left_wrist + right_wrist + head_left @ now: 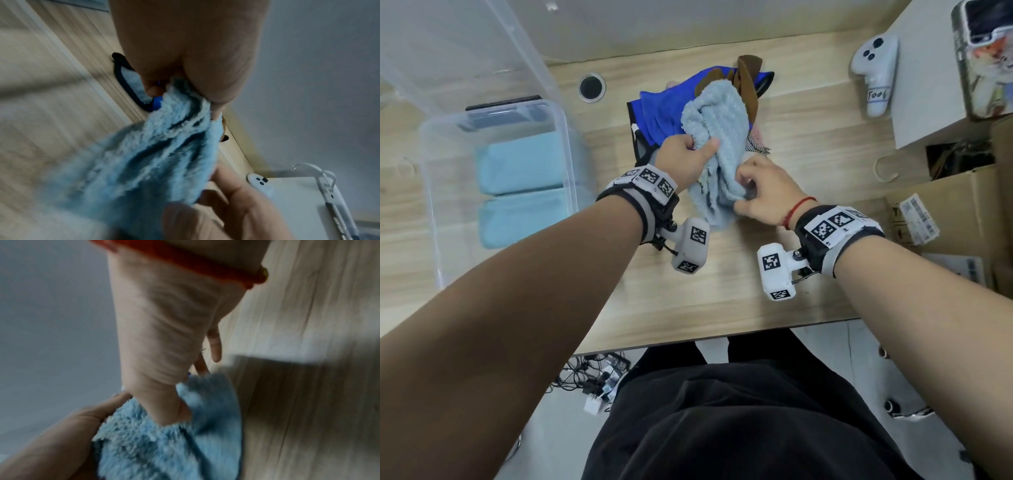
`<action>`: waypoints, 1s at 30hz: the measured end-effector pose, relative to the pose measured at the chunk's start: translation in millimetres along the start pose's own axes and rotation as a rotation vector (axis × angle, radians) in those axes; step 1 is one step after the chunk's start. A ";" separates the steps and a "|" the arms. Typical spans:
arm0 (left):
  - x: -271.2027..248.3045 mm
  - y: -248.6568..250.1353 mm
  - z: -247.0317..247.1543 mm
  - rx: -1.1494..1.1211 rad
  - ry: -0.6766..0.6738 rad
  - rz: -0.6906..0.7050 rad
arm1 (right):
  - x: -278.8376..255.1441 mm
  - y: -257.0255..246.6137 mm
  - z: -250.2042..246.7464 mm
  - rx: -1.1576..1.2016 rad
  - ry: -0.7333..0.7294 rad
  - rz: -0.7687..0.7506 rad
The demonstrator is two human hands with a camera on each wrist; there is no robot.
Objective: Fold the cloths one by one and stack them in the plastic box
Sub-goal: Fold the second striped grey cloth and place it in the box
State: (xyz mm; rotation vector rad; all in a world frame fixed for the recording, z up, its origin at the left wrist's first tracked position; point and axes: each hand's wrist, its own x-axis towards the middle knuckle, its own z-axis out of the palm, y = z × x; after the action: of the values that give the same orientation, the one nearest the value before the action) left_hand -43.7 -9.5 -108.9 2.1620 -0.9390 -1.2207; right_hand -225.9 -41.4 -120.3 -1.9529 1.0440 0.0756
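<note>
A fluffy light blue cloth hangs bunched between both hands above the wooden table. My left hand pinches its upper edge between thumb and curled fingers. My right hand grips the lower part of the same cloth, seen crumpled and blurred in the left wrist view. In the right wrist view the cloth bulges below the palm. A clear plastic box at the left holds two folded light blue cloths. Behind the hands lies a pile of cloths, royal blue and brown on top.
A white controller lies on a raised white surface at the right, with cardboard boxes below it. A round cable hole sits in the table behind the box. The box lid leans upright at the far left.
</note>
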 end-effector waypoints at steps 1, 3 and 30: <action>-0.4 -1.7 -1.9 0.018 -0.014 0.021 | -1.9 -0.5 -1.7 -0.029 -0.067 0.018; -4.7 -1.8 -5.8 0.065 -0.033 0.084 | -4.9 0.9 -4.7 -0.070 -0.074 0.043; -196.0 -1.5 -101.4 0.534 0.049 0.638 | -149.4 -105.8 -8.5 -0.137 0.287 -0.161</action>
State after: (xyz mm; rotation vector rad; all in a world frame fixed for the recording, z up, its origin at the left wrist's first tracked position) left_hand -26.6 147.6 45.1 1.9684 -1.9083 -0.6435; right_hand -251.5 73.7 20.0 -2.2111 1.0829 -0.2350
